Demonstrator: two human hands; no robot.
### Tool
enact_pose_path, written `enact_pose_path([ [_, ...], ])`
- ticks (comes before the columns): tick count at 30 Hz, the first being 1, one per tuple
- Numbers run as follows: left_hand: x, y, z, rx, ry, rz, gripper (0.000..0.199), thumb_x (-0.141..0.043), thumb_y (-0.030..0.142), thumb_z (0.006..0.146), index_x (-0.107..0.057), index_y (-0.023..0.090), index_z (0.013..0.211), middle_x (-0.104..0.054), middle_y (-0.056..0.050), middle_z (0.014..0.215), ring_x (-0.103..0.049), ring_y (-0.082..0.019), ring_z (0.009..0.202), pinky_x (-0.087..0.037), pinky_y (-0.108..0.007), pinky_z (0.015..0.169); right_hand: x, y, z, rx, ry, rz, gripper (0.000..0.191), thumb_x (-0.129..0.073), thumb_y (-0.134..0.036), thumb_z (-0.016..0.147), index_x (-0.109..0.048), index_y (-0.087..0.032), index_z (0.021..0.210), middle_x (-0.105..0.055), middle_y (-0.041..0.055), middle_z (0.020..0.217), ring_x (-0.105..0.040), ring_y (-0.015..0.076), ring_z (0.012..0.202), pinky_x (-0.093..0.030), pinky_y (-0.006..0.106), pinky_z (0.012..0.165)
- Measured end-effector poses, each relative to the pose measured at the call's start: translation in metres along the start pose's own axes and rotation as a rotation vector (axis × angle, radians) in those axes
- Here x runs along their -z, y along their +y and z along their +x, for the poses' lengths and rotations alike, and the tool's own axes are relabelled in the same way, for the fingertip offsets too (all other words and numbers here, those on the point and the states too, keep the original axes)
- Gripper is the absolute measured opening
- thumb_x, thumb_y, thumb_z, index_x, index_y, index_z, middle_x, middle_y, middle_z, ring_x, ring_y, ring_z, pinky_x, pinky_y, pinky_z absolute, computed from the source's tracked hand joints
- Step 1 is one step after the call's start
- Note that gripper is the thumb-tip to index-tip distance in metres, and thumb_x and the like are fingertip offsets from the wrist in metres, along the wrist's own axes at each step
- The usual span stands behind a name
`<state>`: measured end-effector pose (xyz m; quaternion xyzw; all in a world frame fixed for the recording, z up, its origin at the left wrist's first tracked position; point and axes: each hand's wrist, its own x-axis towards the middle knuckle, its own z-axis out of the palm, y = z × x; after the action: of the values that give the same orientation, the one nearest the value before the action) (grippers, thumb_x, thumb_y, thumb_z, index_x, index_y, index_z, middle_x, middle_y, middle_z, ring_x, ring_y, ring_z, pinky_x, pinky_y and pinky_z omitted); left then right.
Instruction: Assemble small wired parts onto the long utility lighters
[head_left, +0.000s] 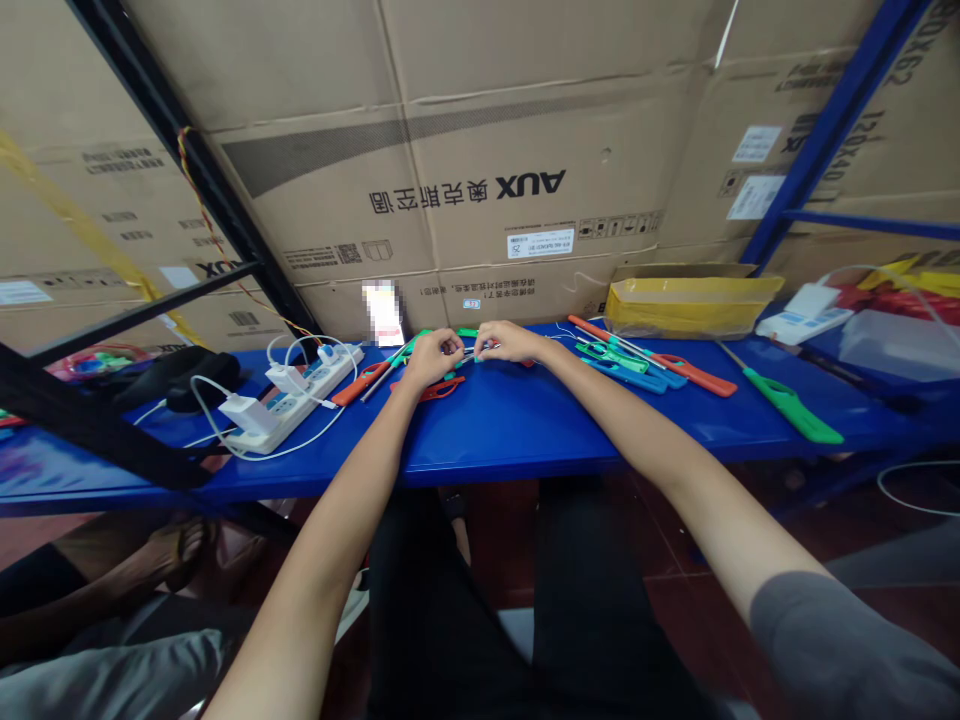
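Observation:
My left hand (435, 358) and my right hand (506, 342) are close together over the middle of the blue shelf, fingers pinched. A thin metal tube (469, 350) runs between the fingertips, with a small green piece by my right fingers; the fingers hide most of it. A red lighter handle (444, 390) lies just below my left hand. To its left rests an orange long-nosed lighter (362, 383). Right of my right hand lie several more lighters, among them a blue one (622, 375) and an orange one (697, 376). A green lighter (791, 405) lies farther right.
On the left, a white power strip (300, 400) holds plugged-in chargers with loose cables. A phone (386, 318) leans against the cardboard (450, 120) behind. A yellow-taped box (686, 305) stands at the back right. Blue shelf posts (847, 130) flank the space. Another person's foot (176, 548) shows lower left.

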<state>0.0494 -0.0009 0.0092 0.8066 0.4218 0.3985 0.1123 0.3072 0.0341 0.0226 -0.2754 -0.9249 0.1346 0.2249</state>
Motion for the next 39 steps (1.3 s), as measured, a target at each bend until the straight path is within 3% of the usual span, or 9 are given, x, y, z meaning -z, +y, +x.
enact_pose_path([
  [4, 0.001, 0.003, 0.000, 0.001, 0.005, 0.003, 0.004, -0.074, 0.022, 0.082, -0.077, 0.022, 0.085, -0.078, -0.002, 0.079, -0.070, -0.020, 0.075, -0.057, -0.030, 0.078, 0.000, -0.003, -0.001, -0.076, 0.118, 0.202, 0.015, -0.080, -0.028, 0.096, -0.089, -0.019, 0.104, -0.081, 0.0068, 0.108, -0.071, 0.0215, 0.095, -0.055, 0.035, 0.092],
  [14, 0.001, 0.010, -0.001, 0.001, -0.021, -0.018, 0.011, -0.069, 0.028, 0.092, -0.078, 0.021, 0.088, -0.082, -0.003, 0.085, -0.073, -0.020, 0.077, -0.059, -0.030, 0.081, -0.014, 0.000, 0.006, -0.247, 0.257, 0.649, 0.016, -0.089, -0.032, 0.092, -0.082, -0.018, 0.095, -0.085, 0.0051, 0.097, -0.075, 0.0201, 0.090, -0.065, 0.036, 0.090],
  [28, -0.001, 0.005, -0.001, -0.016, 0.003, -0.051, 0.009, -0.073, 0.029, 0.092, -0.078, 0.021, 0.090, -0.083, -0.003, 0.086, -0.072, -0.019, 0.076, -0.059, -0.030, 0.080, -0.020, 0.001, 0.008, -0.306, 0.246, 0.855, 0.023, -0.100, -0.025, 0.090, -0.079, -0.019, 0.098, -0.086, 0.0047, 0.092, -0.082, 0.0209, 0.090, -0.073, 0.040, 0.094],
  [39, -0.001, 0.003, 0.000, -0.021, 0.039, -0.074, 0.013, -0.075, 0.034, 0.096, -0.078, 0.022, 0.092, -0.082, -0.004, 0.086, -0.072, -0.020, 0.076, -0.058, -0.031, 0.076, -0.020, 0.000, 0.007, -0.310, 0.252, 0.920, 0.019, -0.096, -0.018, 0.091, -0.077, -0.018, 0.096, -0.086, 0.0040, 0.094, -0.083, 0.0183, 0.092, -0.073, 0.031, 0.090],
])
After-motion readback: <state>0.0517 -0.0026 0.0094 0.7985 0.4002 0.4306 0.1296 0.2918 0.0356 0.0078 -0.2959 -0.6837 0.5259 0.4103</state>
